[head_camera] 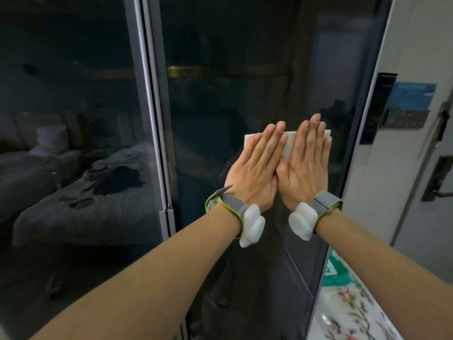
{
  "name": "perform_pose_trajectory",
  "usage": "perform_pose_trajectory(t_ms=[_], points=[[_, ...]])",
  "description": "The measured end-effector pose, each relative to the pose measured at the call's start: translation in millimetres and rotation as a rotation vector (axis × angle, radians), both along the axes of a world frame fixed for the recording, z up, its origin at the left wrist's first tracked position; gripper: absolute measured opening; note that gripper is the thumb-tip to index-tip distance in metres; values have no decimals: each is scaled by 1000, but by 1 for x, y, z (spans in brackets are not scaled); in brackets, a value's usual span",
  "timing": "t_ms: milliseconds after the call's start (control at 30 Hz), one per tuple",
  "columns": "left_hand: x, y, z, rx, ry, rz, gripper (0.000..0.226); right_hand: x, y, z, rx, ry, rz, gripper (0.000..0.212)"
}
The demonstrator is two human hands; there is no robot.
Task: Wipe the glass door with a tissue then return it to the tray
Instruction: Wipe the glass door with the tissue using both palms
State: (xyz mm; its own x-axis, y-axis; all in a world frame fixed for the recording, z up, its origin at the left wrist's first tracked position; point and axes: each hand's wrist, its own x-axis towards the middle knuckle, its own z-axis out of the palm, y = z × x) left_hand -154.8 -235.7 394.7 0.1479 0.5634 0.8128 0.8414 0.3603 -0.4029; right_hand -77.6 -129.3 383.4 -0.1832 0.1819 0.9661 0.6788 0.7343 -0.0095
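Both hands lie flat on the glass door (220, 94), fingers straight & close together, palms pressing a folded white tissue (290, 146) against the pane. The left hand (255, 168) covers the tissue's left part, the right hand (305, 165) its right part. The thumbs touch in the middle, w/ a strip of tissue showing btwn the two index fingers. One tissue corner sticks out left of the left hand, another just right of the right hand's fingertips. Neither hand curls round it; flat pressure only. Each wrist has a grey strap w/ green edging & a white pod: left wristband (245, 217), right wristband (311, 219). Forearms are bare, reaching in from the bottom of view. The glass is dark & tinted. A grey metal frame (153, 119) runs vertically left of the hands, w/ a 2nd pane beyond it where a bed (73, 187) w/ rumpled bedding shows dimly. Right of the glass is a white door (392, 192) w/ a black panel (376, 109) & a blue sticker (411, 101). In the bottom right corner is a floral-print surface (343, 315) w/ sth green (335, 273) at its far end, too blurred to ID.
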Motion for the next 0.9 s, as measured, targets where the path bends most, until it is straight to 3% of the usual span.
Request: perform_pose_trajectory(t_ms=[367, 900], points=[[-78, -87, -9, 89, -74, 184, 57, -72, -102, 13, 4, -179, 160, 67], [-60, -84, -53, 23, -264, 317, 62, -70, -94, -29, -4, -210, 188, 67]])
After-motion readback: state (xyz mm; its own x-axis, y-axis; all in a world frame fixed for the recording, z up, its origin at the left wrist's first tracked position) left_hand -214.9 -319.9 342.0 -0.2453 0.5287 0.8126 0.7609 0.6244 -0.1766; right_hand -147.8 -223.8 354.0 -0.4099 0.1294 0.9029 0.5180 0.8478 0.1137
